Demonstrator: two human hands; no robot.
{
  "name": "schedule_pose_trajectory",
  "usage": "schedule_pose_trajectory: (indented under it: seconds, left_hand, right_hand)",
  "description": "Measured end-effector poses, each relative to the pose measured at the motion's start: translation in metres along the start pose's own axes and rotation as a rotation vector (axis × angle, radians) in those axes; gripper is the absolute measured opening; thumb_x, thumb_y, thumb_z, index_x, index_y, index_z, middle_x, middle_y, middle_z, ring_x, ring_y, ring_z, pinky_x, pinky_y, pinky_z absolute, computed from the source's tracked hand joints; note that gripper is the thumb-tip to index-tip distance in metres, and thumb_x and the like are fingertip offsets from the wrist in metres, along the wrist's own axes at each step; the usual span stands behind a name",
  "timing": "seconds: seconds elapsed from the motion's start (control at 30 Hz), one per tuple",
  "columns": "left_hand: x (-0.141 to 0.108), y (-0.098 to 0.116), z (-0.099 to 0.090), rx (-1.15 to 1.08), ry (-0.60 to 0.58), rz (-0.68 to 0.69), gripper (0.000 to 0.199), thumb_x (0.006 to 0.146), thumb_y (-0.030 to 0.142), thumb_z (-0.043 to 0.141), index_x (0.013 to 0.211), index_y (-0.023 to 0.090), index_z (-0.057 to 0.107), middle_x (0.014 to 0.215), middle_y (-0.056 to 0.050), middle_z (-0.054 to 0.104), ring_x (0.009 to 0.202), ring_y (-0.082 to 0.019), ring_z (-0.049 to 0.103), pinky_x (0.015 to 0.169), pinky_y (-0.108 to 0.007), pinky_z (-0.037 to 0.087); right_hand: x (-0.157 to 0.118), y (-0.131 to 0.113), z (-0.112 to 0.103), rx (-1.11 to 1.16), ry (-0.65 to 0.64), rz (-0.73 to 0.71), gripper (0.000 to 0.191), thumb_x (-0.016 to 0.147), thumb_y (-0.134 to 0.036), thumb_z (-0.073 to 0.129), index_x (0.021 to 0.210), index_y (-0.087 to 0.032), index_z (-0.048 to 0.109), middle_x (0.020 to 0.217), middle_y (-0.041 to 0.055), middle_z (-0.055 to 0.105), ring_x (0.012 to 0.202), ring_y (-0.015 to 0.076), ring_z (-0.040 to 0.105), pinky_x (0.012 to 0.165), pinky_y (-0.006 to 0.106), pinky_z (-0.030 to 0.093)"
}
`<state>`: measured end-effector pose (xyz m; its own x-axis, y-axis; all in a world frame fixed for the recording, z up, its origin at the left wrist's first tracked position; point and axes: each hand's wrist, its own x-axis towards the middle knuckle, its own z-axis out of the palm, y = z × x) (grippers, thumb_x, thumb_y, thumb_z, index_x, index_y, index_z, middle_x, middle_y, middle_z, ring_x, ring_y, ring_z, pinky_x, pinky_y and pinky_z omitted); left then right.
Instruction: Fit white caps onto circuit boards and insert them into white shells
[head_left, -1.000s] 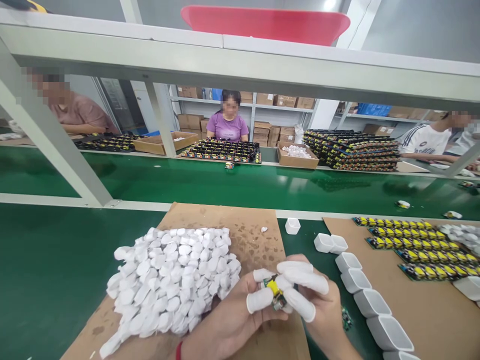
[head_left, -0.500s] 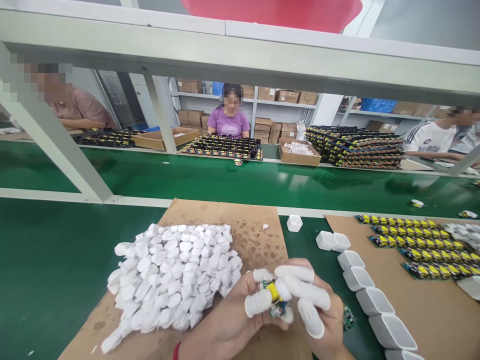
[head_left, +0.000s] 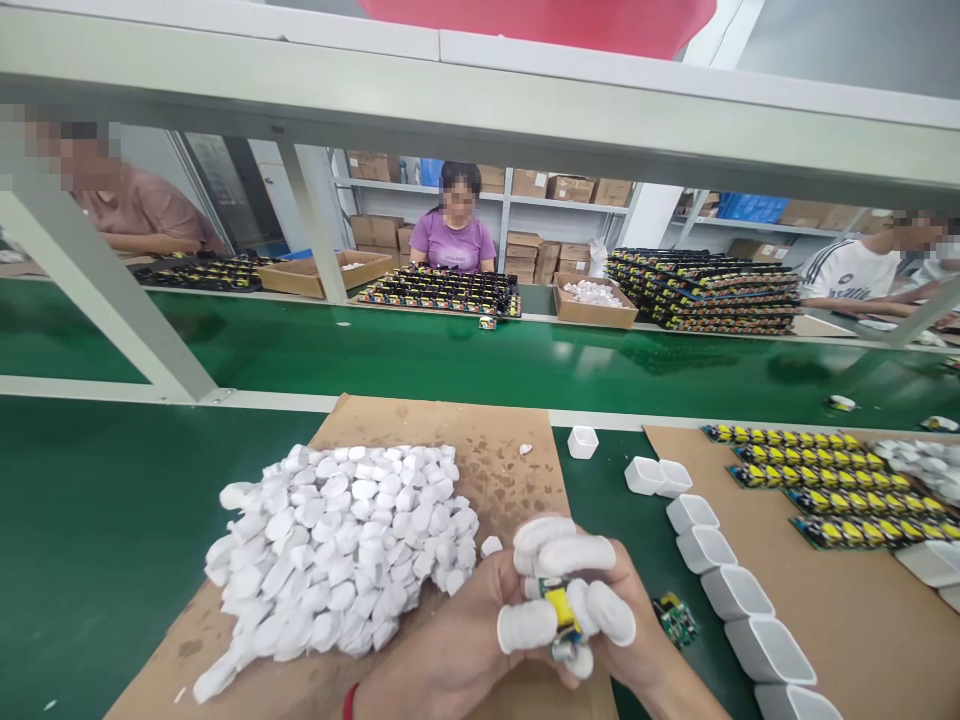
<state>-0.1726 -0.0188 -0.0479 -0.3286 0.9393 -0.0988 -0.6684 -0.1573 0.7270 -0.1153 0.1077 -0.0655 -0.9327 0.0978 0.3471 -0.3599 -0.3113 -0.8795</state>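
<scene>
My left hand point(head_left: 480, 620), with white finger cots on its fingertips, is closed on a small circuit board point(head_left: 559, 606) that carries a yellow-wrapped transformer and a silver cylindrical part. From the other side, my right hand point(head_left: 619, 605), also in finger cots, presses its fingers on the same board. The fingers cover much of the board, and I cannot tell if a white piece is between them. Left of my hands, a heap of small white pieces point(head_left: 337, 550) lies on a cardboard sheet point(head_left: 510, 480). Another circuit board point(head_left: 676, 620) rests just right of my right hand.
White plastic cups point(head_left: 769, 650) run in a line on the right, beside rows of circuit boards point(head_left: 832, 480) on cardboard. Beyond a pale frame rail point(head_left: 262, 400) runs a green conveyor belt point(head_left: 420, 360). Several people sit across it, near boards and a cardboard box point(head_left: 596, 310).
My right hand's fingers have drawn in closer around the board and my left hand. A loose white piece now shows beside my left hand. The view has shifted slightly.
</scene>
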Motion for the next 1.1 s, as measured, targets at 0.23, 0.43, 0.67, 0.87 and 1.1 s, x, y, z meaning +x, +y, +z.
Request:
schedule_pose_trajectory:
  seconds: [0.23, 0.43, 0.67, 0.87, 1.1]
  left_hand:
    - [-0.003, 0.016, 0.001, 0.108, 0.045, 0.014, 0.04, 0.058, 0.024, 0.087, 0.076, 0.013, 0.054, 0.069, -0.002, 0.06, 0.058, -0.011, 0.056, 0.053, -0.016, 0.048]
    - [-0.003, 0.01, 0.002, 0.021, 0.001, 0.019, 0.04, 0.06, 0.019, 0.086, 0.084, 0.014, 0.055, 0.069, -0.001, 0.06, 0.058, -0.01, 0.056, 0.054, -0.016, 0.048]
    - [-0.004, 0.01, 0.001, 0.025, 0.04, 0.003, 0.042, 0.057, 0.02, 0.088, 0.084, 0.014, 0.057, 0.073, -0.002, 0.061, 0.059, -0.01, 0.057, 0.054, -0.017, 0.049]
    - [-0.003, 0.008, -0.001, -0.002, -0.051, 0.06, 0.033, 0.067, 0.028, 0.084, 0.089, 0.012, 0.065, 0.07, -0.006, 0.063, 0.06, -0.012, 0.059, 0.06, -0.019, 0.049]
    - [-0.004, 0.007, 0.003, -0.066, 0.021, 0.069, 0.037, 0.065, 0.027, 0.087, 0.097, 0.018, 0.068, 0.078, -0.004, 0.064, 0.063, -0.011, 0.059, 0.058, -0.017, 0.05]
  right_hand:
    - [0.005, 0.004, 0.009, 0.098, -0.125, -0.046, 0.02, 0.08, -0.044, 0.069, 0.089, -0.028, 0.076, 0.084, 0.0066, 0.071, 0.085, 0.0188, 0.064, 0.093, 0.037, 0.048]
    - [0.002, 0.002, 0.007, 0.249, -0.124, 0.02, 0.028, 0.079, -0.053, 0.067, 0.089, -0.029, 0.077, 0.078, 0.0087, 0.071, 0.1, 0.0248, 0.061, 0.095, 0.045, 0.046]
    - [-0.002, 0.004, 0.002, 0.257, -0.158, 0.147, 0.025, 0.074, -0.042, 0.076, 0.093, -0.025, 0.075, 0.07, 0.0055, 0.066, 0.052, 0.0118, 0.056, 0.051, 0.025, 0.05]
    - [0.001, -0.001, 0.008, 0.344, -0.116, 0.109, 0.036, 0.075, -0.056, 0.069, 0.097, -0.028, 0.075, 0.09, 0.0092, 0.069, 0.044, 0.006, 0.05, 0.038, 0.016, 0.043]
    - [-0.002, 0.002, 0.004, 0.249, -0.061, 0.213, 0.047, 0.059, -0.034, 0.087, 0.102, -0.02, 0.074, 0.071, 0.0041, 0.067, 0.052, 0.0081, 0.053, 0.044, 0.014, 0.043]
